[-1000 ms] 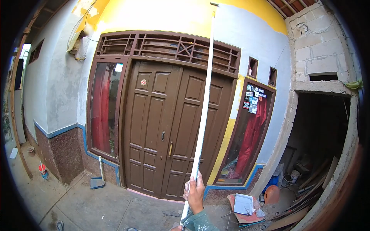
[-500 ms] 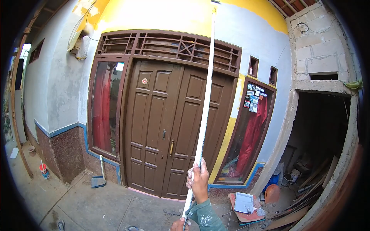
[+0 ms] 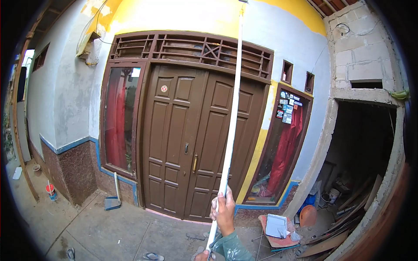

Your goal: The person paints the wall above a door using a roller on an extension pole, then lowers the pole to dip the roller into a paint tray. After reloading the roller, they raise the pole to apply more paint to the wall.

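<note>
Over the last second your right hand [image 3: 224, 212] crept a little higher on the long white pole [image 3: 233, 108] and stayed clenched round it, white smears on the fingers. The pole still ran steeply up in front of the brown panelled wooden double door [image 3: 191, 143]. Its top, which had shown a small head a second before, now met the very edge of the view against the yellow-painted upper wall [image 3: 174, 17]. I judged from this that the stroke was still travelling upward on that high band above the door, not coming down. Your left hand [image 3: 201, 256] was only a sliver at the bottom edge, against the foot of the pole – whether it gripped or merely steadied could not be told. The view had also dipped slightly, so more of the ground came in.

As for containers, the white rectangular plastic tray [image 3: 276, 225] lay on the red-seated folding stool [image 3: 278, 243], just right of your arm; its inside looked white, but how much it held was unclear. A small red-and-white tin [image 3: 51, 189] stood by the left wall with a stick rising from it – contents hidden. A white plastic bucket [image 3: 334, 194] sat in the dark opening on the right, its inside unseen
</note>
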`<state>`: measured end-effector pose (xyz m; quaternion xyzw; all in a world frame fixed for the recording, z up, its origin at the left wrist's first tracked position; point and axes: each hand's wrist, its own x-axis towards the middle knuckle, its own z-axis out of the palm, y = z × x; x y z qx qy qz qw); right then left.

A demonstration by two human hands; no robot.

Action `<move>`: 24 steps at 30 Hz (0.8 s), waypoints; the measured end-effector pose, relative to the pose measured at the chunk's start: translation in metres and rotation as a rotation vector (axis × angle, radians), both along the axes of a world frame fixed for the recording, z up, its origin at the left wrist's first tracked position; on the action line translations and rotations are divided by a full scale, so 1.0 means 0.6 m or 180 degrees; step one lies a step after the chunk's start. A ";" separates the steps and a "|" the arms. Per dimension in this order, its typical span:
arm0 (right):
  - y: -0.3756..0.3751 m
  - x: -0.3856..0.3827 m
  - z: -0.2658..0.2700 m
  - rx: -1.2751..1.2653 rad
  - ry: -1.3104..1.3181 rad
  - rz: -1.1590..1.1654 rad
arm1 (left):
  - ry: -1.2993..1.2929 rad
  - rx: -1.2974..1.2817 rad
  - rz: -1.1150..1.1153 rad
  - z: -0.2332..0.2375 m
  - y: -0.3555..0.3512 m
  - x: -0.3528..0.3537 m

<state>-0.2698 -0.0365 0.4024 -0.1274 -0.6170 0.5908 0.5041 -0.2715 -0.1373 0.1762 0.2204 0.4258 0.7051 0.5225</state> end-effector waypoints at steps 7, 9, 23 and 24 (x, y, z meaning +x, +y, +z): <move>0.013 0.001 0.033 -0.0002 0.0101 0.0090 | 0.0073 0.0247 -0.0104 0.024 0.018 -0.007; 0.004 0.008 0.008 -0.0031 0.0038 0.0029 | 0.0004 0.0153 -0.0166 0.006 0.011 0.000; 0.029 -0.002 0.065 0.0023 0.0184 0.0142 | 0.0104 0.0512 -0.0211 0.069 0.037 -0.014; 0.031 -0.002 0.064 0.0023 0.0217 0.0161 | 0.0112 0.0590 -0.0223 0.068 0.040 -0.016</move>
